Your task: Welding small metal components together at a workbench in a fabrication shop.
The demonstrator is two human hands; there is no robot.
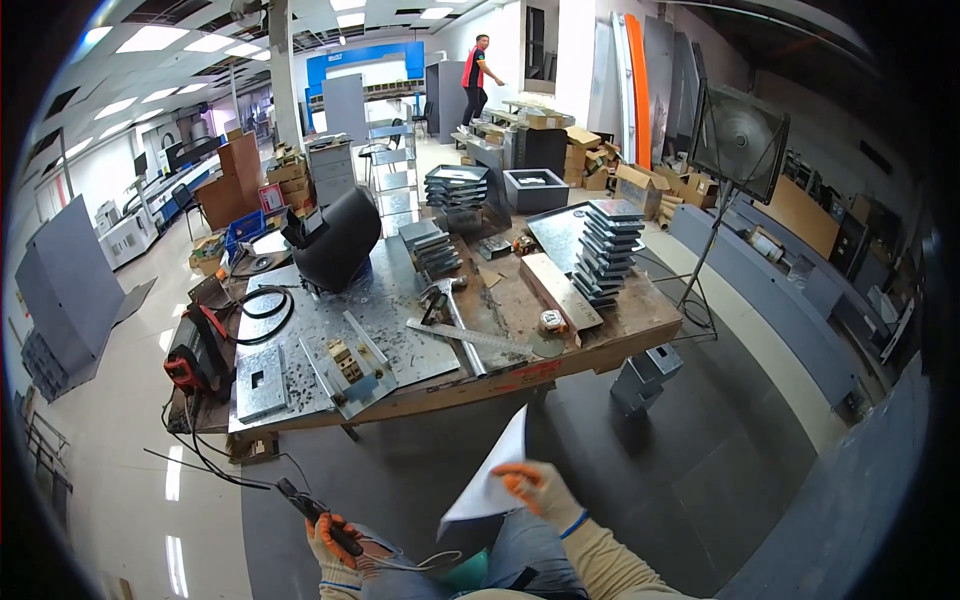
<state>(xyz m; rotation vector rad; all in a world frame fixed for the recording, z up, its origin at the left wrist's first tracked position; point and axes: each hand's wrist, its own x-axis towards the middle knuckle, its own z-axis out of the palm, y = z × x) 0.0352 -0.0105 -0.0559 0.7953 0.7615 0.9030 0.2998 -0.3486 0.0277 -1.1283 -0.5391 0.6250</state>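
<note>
Welding helmet (338,238) left of stacked trays (604,250)

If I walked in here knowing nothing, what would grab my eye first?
Probably the cluttered metal-topped workbench in the middle, with a black welding helmet at its back left and a tall stack of grey metal trays on its right. Up close, the gloved right hand holds a white sheet of paper, and the left hand grips a black cabled tool.

Matt white paper sheet (492,478); scuffed wooden workbench (600,345) with dull metal plates (606,250).
</note>
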